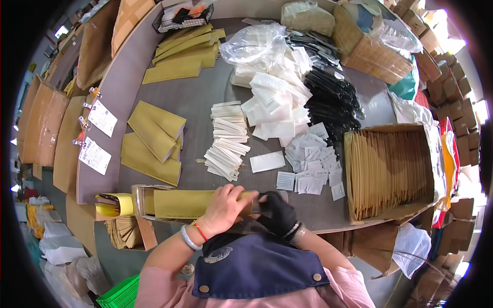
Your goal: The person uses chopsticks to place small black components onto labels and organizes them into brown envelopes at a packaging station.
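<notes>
A long yellow envelope (pixel 179 204) lies lengthwise along the table's near edge. My left hand (pixel 223 210), bare and with bracelets at the wrist, is closed over its right part, the thumb side toward my other hand. My right hand (pixel 277 213), in a black glove, curls its fingers at the envelope's right end; they are slightly blurred and partly hidden. Just beyond my hands lie a row of folded white slips (pixel 226 138), one white packet (pixel 267 161) and a scatter of small printed cards (pixel 310 172).
Yellow envelopes (pixel 154 138) lie in piles on the left. White pouches (pixel 275 102) and black packets (pixel 334 100) are heaped at the centre and right. A carton (pixel 390 172) packed with brown envelopes stands at the right. Clipped sheets (pixel 101 118) hang on the left wall.
</notes>
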`<action>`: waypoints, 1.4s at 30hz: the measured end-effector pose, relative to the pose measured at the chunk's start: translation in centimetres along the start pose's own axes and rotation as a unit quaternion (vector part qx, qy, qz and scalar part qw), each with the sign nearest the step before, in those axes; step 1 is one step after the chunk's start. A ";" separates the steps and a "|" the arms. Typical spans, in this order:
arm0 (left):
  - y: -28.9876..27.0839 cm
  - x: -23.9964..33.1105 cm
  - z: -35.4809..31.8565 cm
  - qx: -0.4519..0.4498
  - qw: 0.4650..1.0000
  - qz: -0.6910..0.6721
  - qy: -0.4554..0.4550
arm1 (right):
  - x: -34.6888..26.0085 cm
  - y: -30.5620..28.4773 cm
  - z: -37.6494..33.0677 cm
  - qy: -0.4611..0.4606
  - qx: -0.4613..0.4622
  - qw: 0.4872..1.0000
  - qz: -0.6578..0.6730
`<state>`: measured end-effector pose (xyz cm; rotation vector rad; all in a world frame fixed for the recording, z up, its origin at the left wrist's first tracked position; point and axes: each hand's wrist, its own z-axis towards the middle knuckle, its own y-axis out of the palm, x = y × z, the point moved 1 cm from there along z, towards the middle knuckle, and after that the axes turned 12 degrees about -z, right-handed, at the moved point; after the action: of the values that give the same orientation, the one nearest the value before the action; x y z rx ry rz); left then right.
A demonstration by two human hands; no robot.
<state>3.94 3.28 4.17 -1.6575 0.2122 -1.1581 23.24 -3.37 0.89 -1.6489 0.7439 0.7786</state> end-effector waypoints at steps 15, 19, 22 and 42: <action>-6.5 -6.4 -1.8 0.135 0.981 0.078 -0.114 | -1.0 -10.3 -1.8 -0.090 0.129 0.928 -0.338; 1.5 -2.8 -3.8 0.181 0.948 -0.024 -0.259 | -0.8 -9.2 -2.0 -0.083 0.074 0.932 -0.345; 2.3 -3.2 -4.1 0.224 0.935 -0.074 -0.264 | -1.5 -9.7 -2.3 -0.095 0.079 0.929 -0.348; 0.6 -4.1 -3.5 0.139 0.942 -0.125 -0.278 | -1.7 -0.4 2.4 -0.195 0.041 0.944 -0.262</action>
<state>-0.65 3.37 1.26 -1.7141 -0.5115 -0.8078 22.30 -0.84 2.05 -1.4592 0.0446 0.6441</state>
